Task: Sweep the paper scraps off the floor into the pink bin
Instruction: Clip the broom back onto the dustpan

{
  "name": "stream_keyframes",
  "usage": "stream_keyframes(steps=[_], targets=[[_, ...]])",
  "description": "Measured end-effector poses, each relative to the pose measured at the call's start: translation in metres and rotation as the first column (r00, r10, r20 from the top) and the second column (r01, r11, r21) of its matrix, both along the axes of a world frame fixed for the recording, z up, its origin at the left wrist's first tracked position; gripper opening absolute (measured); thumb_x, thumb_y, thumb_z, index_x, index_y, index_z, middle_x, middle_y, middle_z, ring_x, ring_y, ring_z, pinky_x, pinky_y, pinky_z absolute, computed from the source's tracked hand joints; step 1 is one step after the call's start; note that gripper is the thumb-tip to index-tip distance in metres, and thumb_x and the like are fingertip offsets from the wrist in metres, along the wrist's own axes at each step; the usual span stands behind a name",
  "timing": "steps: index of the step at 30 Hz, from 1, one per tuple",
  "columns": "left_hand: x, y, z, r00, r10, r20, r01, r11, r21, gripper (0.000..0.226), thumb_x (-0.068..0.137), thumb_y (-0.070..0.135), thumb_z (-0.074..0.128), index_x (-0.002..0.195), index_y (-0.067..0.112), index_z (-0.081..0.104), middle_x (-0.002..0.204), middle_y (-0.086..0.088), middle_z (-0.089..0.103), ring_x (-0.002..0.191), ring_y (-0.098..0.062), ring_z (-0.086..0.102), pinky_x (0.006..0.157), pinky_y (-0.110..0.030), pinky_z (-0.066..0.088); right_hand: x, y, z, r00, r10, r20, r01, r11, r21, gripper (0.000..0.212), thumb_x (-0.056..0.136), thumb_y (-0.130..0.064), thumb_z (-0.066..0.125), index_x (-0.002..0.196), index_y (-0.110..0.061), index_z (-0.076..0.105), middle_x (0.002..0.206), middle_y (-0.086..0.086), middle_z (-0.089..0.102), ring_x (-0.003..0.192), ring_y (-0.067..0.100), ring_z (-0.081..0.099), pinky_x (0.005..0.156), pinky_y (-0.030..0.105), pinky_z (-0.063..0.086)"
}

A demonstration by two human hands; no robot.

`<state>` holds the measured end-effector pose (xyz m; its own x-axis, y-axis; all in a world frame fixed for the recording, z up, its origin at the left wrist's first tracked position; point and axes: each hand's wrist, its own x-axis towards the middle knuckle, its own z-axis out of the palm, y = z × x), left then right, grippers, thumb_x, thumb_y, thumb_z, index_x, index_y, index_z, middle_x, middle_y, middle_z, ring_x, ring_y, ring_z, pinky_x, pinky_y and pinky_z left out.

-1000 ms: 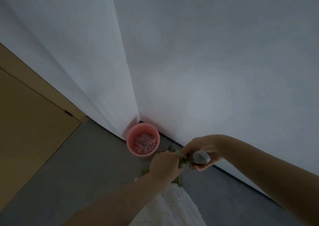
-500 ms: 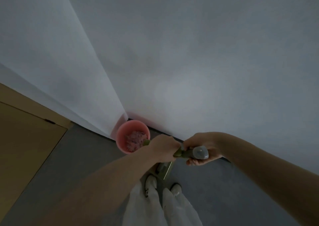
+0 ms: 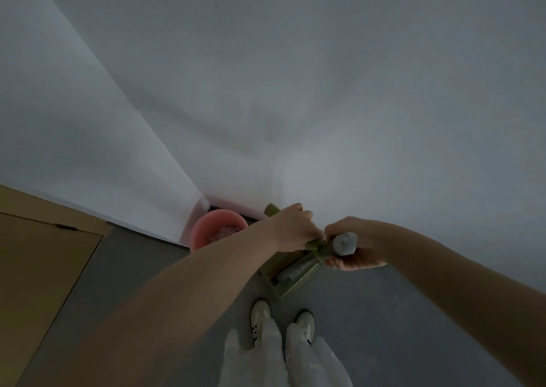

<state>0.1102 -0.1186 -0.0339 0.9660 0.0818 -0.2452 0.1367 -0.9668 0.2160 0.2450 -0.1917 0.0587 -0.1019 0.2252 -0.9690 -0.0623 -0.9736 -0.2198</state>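
Dustpan and broom held by the pink bin

Left hand (image 3: 291,228) grips the green dustpan (image 3: 288,271) handle, right hand (image 3: 351,246) the grey-tipped broom handle (image 3: 344,243); pink bin (image 3: 206,233), scraps (image 3: 227,232) inside, sits in the floor's corner. Tip slowly over its rim.

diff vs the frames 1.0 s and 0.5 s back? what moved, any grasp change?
The camera tilted down: the shoes and the green dustpan below the hands came into view. The left hand shifted from beside the pink bin to up and right of it, its forearm now crossing the rim. Unchanged: both hands grip their handles, the right hand on the grey-capped one; scraps sit in the bin.
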Motion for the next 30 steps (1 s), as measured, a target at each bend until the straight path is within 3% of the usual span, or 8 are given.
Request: stream_keyframes(steps=[3,8,16,21,26,30], targets=[[0.009,0.005,-0.008,0.996,-0.088,0.025,0.087,0.996,0.021,0.024,0.094,0.018,0.048,0.077,0.026,0.035,0.067,0.009,0.039,0.070,-0.013,0.037,0.073,-0.030,0.029,0.002,-0.001,-0.011,1.000,0.011,0.004,-0.011,1.000,-0.016,0.008,0.098,-0.011,0.041,0.099,-0.003,0.043,0.071,0.015,0.051,0.048,0.020,0.054,0.040,0.022,0.049],[0.020,0.011,-0.018,0.993,-0.122,0.008,0.120,0.989,0.088,0.022,0.087,0.000,0.048,0.072,0.015,0.051,0.071,0.001,0.055,0.069,-0.015,0.044,0.080,-0.032,0.043,0.000,-0.001,-0.029,0.990,-0.141,-0.022,0.140,0.989,-0.036,0.012,0.101,-0.016,0.040,0.105,-0.005,0.041,0.072,0.013,0.049,0.047,0.019,0.053,0.039,0.023,0.050],[0.019,0.037,-0.040,0.994,0.068,0.090,-0.065,0.997,-0.037,0.008,0.086,0.004,0.058,0.088,0.010,0.061,0.092,-0.003,0.065,0.093,-0.019,0.056,0.095,-0.029,0.041,-0.013,0.026,-0.049,0.929,-0.366,-0.049,0.366,0.930,-0.027,0.023,0.103,-0.019,0.038,0.087,-0.006,0.046,0.064,0.008,0.044,0.045,0.016,0.049,0.038,0.020,0.049],[0.012,0.051,-0.045,0.982,0.155,0.104,-0.153,0.988,-0.029,0.006,0.086,0.009,0.062,0.090,0.013,0.062,0.097,0.001,0.066,0.098,-0.016,0.056,0.106,-0.027,0.032,-0.007,0.045,-0.065,0.880,-0.472,-0.058,0.469,0.882,-0.048,0.015,0.102,-0.019,0.041,0.103,-0.005,0.048,0.075,0.012,0.050,0.043,0.019,0.054,0.038,0.023,0.050],[0.001,0.062,-0.047,0.964,0.244,0.105,-0.246,0.969,0.006,0.024,0.086,0.007,0.063,0.109,0.015,0.062,0.117,0.001,0.062,0.117,-0.018,0.051,0.111,-0.031,0.028,0.005,0.058,-0.078,0.876,-0.481,-0.038,0.477,0.876,-0.074,0.023,0.100,-0.018,0.046,0.114,0.000,0.046,0.080,0.015,0.051,0.042,0.021,0.056,0.038,0.024,0.051],[-0.015,0.070,-0.054,0.915,0.384,0.127,-0.386,0.923,-0.012,0.046,0.088,0.005,0.060,0.131,0.017,0.052,0.142,-0.001,0.046,0.136,-0.020,0.036,0.113,-0.033,0.030,-0.001,0.067,-0.080,0.862,-0.506,-0.035,0.502,0.861,-0.082,0.025,0.098,-0.016,0.049,0.116,0.000,0.044,0.089,0.017,0.050,0.040,0.023,0.057,0.038,0.024,0.051]])
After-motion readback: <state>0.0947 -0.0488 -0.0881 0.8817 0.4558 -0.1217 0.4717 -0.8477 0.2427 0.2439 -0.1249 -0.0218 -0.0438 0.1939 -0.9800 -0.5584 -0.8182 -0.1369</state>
